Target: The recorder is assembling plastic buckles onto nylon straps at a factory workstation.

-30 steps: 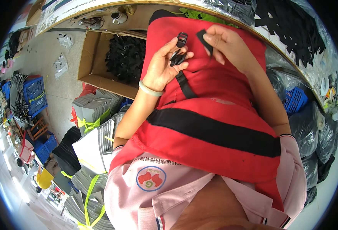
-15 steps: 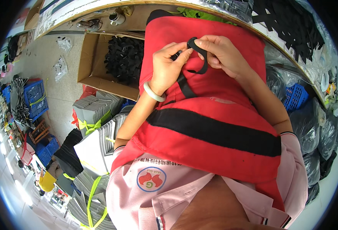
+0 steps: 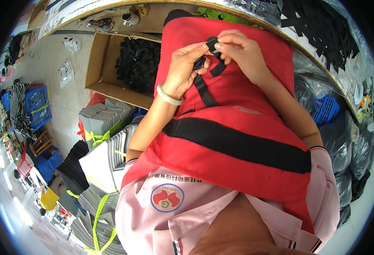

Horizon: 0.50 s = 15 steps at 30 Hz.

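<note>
Over my lap, both hands meet at a black webbing strap [image 3: 213,43]. My left hand [image 3: 182,71], with a pale bangle at its wrist, pinches one side of it between thumb and fingertip. A dark piece [image 3: 199,63], perhaps a buckle or folded webbing, also sits in the left fingers; its kind is not clear. My right hand [image 3: 245,56] pinches the strap's other side with thumb and fingers. One strap end hangs below the fingers. Another length of black strap [image 3: 206,94] runs down over the red apron [image 3: 246,95] from beneath the left hand; whether they join is hidden.
An open cardboard box [image 3: 97,80] of short black straps [image 3: 138,63] stands at the left. Below it are bundles of grey sheets [image 3: 106,117] tied with yellow-green ribbon. The worktable edge [image 3: 323,70] curves along the top and right, bearing black strips [image 3: 323,29]. Plastic bags [image 3: 337,140] lie at the right.
The strap's hanging end has swung from a wide curve at the right to a shorter, straighter drop. My right fingers have shifted on the strap, and my left hand has turned slightly.
</note>
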Available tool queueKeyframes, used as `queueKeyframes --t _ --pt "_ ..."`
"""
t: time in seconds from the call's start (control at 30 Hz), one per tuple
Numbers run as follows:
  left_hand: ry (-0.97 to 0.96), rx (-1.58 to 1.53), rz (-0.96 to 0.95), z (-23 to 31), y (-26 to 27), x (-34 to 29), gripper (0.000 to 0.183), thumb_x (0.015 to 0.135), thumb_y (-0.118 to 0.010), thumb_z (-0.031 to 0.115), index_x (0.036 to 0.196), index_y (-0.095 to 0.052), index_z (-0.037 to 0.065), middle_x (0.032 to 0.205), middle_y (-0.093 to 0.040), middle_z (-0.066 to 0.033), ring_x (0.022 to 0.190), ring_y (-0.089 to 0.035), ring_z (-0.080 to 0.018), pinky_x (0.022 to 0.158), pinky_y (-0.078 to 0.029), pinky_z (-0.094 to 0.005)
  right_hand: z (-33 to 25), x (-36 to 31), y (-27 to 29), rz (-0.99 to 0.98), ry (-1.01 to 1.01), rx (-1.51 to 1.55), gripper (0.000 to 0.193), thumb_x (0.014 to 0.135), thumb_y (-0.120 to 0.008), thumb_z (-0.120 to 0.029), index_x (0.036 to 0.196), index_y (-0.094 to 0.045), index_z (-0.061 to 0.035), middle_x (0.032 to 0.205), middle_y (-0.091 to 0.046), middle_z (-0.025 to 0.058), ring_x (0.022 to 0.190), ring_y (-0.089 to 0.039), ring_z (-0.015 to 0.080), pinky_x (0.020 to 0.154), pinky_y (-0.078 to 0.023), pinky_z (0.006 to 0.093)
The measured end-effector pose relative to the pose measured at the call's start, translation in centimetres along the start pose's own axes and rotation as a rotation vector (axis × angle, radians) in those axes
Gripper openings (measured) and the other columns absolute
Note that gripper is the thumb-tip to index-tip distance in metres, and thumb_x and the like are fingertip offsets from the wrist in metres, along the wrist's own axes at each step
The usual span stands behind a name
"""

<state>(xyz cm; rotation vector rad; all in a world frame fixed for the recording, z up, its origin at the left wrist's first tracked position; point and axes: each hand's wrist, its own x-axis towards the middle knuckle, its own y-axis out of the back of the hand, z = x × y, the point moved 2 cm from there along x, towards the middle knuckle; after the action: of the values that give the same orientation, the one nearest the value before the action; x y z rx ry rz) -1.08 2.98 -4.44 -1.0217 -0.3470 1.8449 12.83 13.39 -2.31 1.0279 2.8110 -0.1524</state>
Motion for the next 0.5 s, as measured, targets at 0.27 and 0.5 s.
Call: queueKeyframes --t 0.27,0.5 --pt "-0.207 0.138 0.046 0.7 -1.6 0.3 0.016 0.09 -0.063 0.008 0.099 -0.066 -0.006 0.076 -0.066 -0.0087 0.048 -0.055 -0.0115 0.038 -0.039 -0.0216 -2.3 0.0 0.1 0.079 0.194 -0.059 0.012 0.092 -0.062 -0.01 0.1 -0.063 -0.0017 0.091 -0.06 0.0025 0.075 -0.058 0.0067 0.061 -0.048 0.0195" --pt "-0.261 0.289 0.108 0.1 -1.1 0.0 0.018 0.088 -0.067 0.008 0.098 -0.066 -0.007 0.073 -0.065 -0.0076 0.047 -0.056 -0.0105 0.039 -0.041 -0.0215 -4.1 -1.0 0.2 0.047 0.153 -0.012 0.015 0.094 -0.059 -0.015 0.095 -0.061 -0.0004 0.072 -0.058 0.0015 0.061 -0.057 0.0057 0.056 -0.047 0.0189"
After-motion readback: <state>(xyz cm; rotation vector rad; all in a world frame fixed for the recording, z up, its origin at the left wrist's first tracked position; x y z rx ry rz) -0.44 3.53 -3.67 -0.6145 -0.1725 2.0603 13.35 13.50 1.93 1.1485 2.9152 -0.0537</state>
